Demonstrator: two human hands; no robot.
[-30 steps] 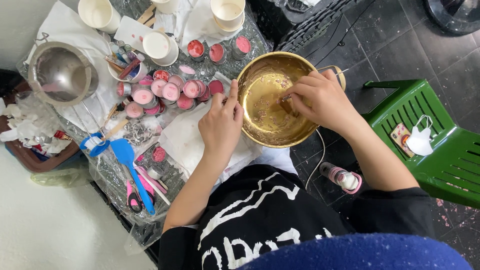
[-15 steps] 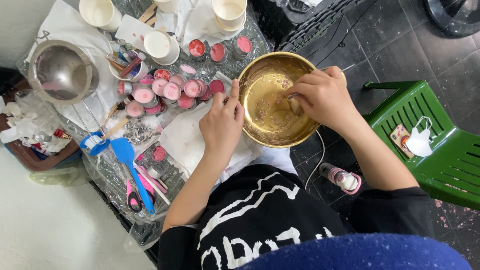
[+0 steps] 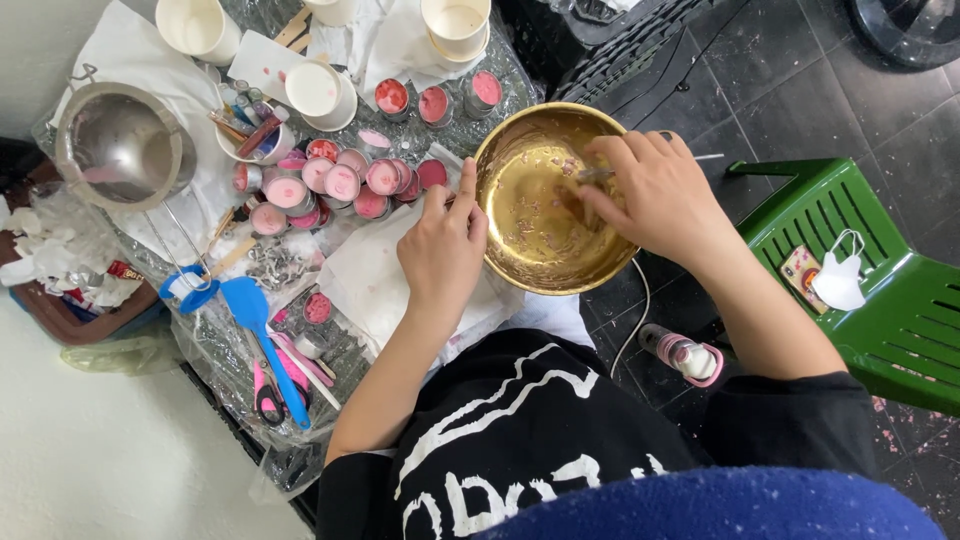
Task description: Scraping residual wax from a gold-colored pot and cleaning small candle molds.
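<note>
The head view looks straight down. The right hand reaches into the golden bowl, fingers closed around a thin tool whose working end is hidden by the fingers; only a short metal bit shows, so its kind cannot be told. The left hand rests on the bowl's left rim, index finger stretched up along it, the other fingers curled loosely and clamped on nothing. The bowl sits at the right edge of the tabletop, partly overhanging the dark floor.

The small round tins of pink stuff cluster mid-tabletop; about a dozen show there, overlapping, so the exact count is uncertain, with three more in a row near the far edge. Four white cups stand along the far edge, two of them cut off by the frame. One steel strainer lies at the left edge. One blue spatula lies near the near edge, beside pink scissors partly hidden under plastic sheeting. A green chair, cut off at right, carries one white mask.
</note>
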